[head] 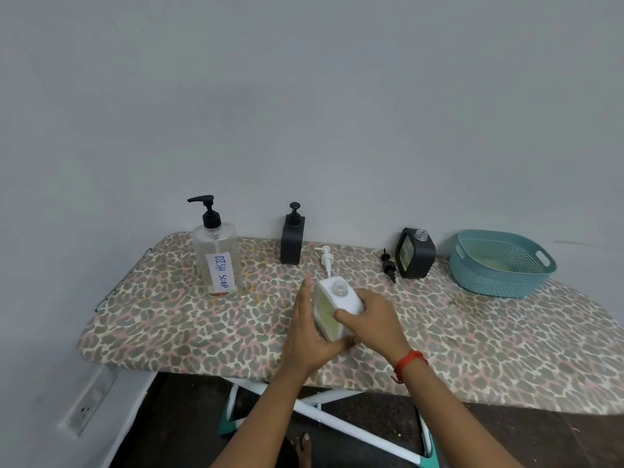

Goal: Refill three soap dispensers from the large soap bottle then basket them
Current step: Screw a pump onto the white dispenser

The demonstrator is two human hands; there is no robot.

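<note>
You had both hands' fingers closed round the uncapped white dispenser (332, 307) (rigid, likely slick), left hand (309, 336) underneath, right hand (371, 320) flanking.

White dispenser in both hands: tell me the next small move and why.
Probably set the white dispenser upright on the board and reach for the large DISH SOAP bottle. Both hands, left and right, hold it tilted, its neck is open, and its white pump lies on the board behind it, so it looks ready for filling.
</note>
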